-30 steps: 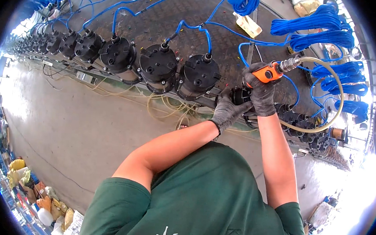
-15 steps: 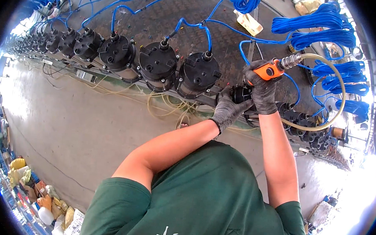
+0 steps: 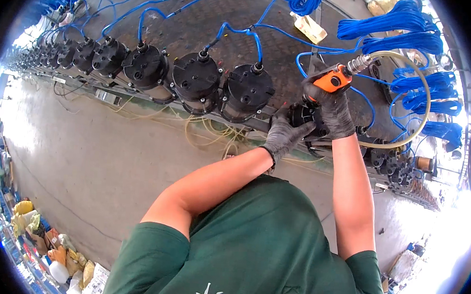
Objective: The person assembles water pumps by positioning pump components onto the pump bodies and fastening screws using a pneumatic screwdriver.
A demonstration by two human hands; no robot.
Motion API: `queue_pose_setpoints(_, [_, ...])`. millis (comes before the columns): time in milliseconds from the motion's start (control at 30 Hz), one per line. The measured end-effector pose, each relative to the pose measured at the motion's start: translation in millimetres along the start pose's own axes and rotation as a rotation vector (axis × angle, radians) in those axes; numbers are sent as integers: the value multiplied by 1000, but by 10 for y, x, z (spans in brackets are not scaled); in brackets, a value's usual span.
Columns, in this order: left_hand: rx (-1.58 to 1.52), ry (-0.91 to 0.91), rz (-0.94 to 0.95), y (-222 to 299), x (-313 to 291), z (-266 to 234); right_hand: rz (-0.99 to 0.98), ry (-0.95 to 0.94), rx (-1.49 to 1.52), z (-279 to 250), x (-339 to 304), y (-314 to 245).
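An orange and black air tool (image 3: 332, 81) is gripped in my right hand (image 3: 331, 107), which wears a dark grey glove. Its metal coupler (image 3: 358, 63) joins a clear yellowish hose (image 3: 428, 98). Just left of that hand, my left hand (image 3: 287, 131), gloved alike, is closed around a black round part (image 3: 301, 114). Whether this part is the cap of a unit or part of the tool is hard to tell; the tool's working end is hidden by my hands. Beside my left hand stands a black-capped cylindrical unit (image 3: 247, 94) with a blue cable from its top.
More black-capped units (image 3: 196, 83) line the bench edge to the left, and others (image 3: 389, 160) to the right. Coiled blue cables (image 3: 383, 29) lie at the far right. A pale tag (image 3: 309, 28) rests on the dark bench top (image 3: 221, 10). Thin tubes (image 3: 209, 132) hang below.
My right hand and the air tool have shifted slightly left and tilted a little, and the hose has moved with them. My left hand stays around the black part. The whole view has drifted slightly.
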State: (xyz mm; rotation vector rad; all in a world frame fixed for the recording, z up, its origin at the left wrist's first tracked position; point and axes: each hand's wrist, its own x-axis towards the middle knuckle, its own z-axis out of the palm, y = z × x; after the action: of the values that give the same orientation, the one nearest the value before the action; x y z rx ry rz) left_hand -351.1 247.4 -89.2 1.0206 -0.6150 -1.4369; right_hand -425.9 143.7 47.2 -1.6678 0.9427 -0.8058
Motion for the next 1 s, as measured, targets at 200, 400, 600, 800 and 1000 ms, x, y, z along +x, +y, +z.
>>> queue_pose_setpoints(200, [530,161,765,1041,-228,65,30,123,461,189,-101,273])
queue_pose_setpoints(400, [895,-41,878,2045,8,442,18,55,1067,356,-170,377])
queue_pose_setpoints(600, [982,-18,790,2029,171,563,-25,149,936,353,-74,432])
queue_pose_setpoints(800, [716,-468,824,1996,235,376,-32,157,890,234,-23,435])
queue_pose_setpoints(1000, [633,-479,757,1943,258,403,-34,176,899,186,-58,474])
